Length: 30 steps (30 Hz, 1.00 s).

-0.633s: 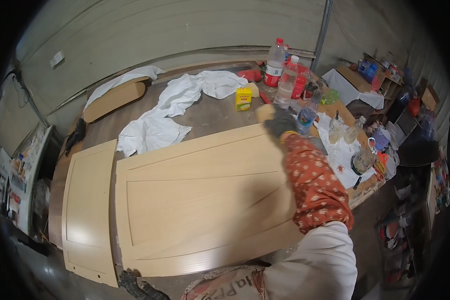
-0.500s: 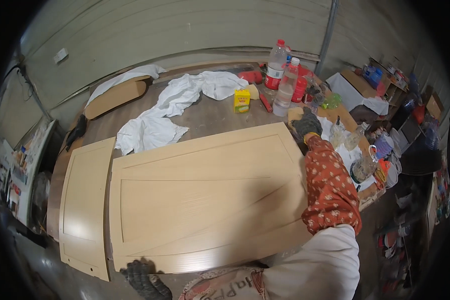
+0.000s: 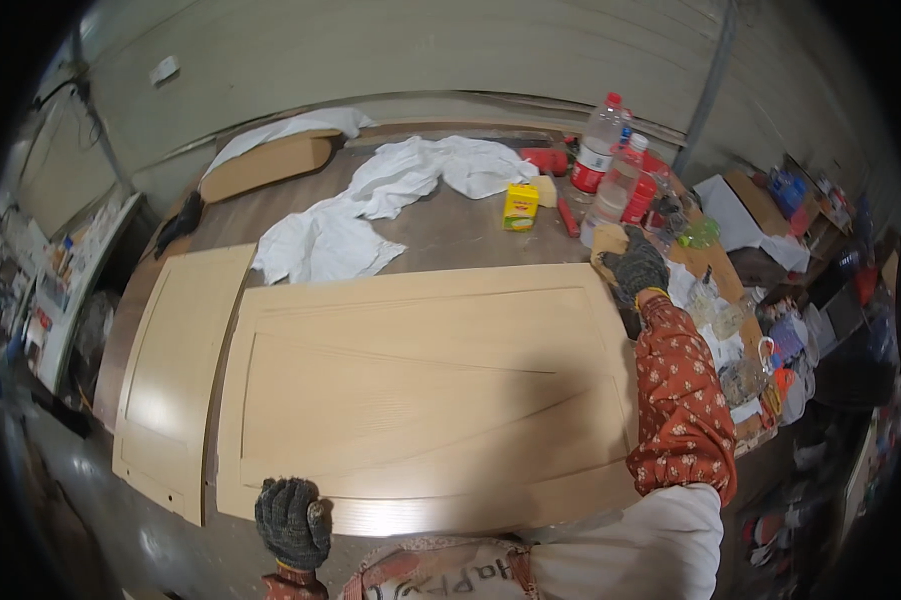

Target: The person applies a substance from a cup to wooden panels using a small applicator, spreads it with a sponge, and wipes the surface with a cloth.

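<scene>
A large pale wood-toned panel [image 3: 401, 400] with recessed lines lies flat on the worktable, and a narrower matching panel [image 3: 176, 380] sits to its left. My right hand [image 3: 639, 268], in a dark grey glove, is closed on a tan sponge-like pad [image 3: 608, 243] near the big panel's far right corner. At the near left corner, my left hand [image 3: 293, 524], gloved as well, is curled with its fingers folded in. Whatever those fingers may hold is hidden.
Crumpled white cloth [image 3: 401, 185] lies behind the panels. Beyond stand a yellow box [image 3: 521, 207], clear bottles [image 3: 618, 182] and a red-handled tool [image 3: 568, 217]. A curved brown board [image 3: 266, 165] rests at the far left. Cluttered containers [image 3: 746, 380] crowd the right side.
My left hand has risen a little from the near edge, its fingers going from extended to curled. My right hand stays on the pad at the far corner. The whole view has shifted.
</scene>
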Motion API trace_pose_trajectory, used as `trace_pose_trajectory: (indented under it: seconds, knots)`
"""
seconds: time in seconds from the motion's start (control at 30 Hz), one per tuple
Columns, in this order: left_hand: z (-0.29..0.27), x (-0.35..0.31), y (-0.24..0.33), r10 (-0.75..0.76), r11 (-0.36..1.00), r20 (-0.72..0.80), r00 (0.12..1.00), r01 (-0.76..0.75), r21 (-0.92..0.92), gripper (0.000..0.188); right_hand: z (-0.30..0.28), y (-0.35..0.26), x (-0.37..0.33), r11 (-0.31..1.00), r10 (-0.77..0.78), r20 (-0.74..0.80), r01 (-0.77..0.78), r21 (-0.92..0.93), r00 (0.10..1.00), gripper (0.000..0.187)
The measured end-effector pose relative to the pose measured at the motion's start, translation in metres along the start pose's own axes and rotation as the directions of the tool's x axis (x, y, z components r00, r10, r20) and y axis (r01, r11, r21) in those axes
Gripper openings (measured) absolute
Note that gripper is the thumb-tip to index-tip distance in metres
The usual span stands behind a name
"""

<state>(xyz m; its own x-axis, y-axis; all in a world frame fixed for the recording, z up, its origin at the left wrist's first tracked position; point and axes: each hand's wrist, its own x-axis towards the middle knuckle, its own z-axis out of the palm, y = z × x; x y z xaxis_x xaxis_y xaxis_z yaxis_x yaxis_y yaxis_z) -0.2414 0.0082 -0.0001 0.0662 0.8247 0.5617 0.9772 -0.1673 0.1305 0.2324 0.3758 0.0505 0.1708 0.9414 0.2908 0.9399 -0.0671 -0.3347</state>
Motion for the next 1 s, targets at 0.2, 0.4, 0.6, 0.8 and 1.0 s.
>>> trace_pose_trajectory:
  seconds: [0.2,0.4,0.6,0.8,1.0]
  knots:
    - [0.01,0.006,-0.012,0.023,0.999,-0.09,0.996,-0.026,-0.029,0.023,0.04,-0.042,0.001,1.0,0.006,-0.036,-0.007,-0.017,0.999,0.071]
    - [0.016,-0.007,-0.028,0.025,0.999,-0.168,0.985,-0.02,0.03,0.026,0.079,-0.211,-0.038,0.945,-0.324,0.108,0.314,0.095,0.94,0.077]
    - [0.032,-0.022,-0.051,0.309,0.951,-0.191,0.932,-0.299,0.079,0.019,0.134,-0.406,-0.077,0.742,-0.648,0.095,0.597,0.305,0.756,0.076]
    - [0.032,-0.023,-0.04,0.061,0.982,-0.165,0.984,-0.089,-0.167,0.016,0.176,-0.525,-0.095,0.592,-0.798,0.146,0.716,0.37,0.585,0.066]
    - [0.007,-0.005,-0.051,0.276,0.961,-0.099,0.956,-0.272,0.045,0.016,0.163,-0.502,-0.072,0.741,-0.668,0.24,0.598,0.305,0.705,0.066]
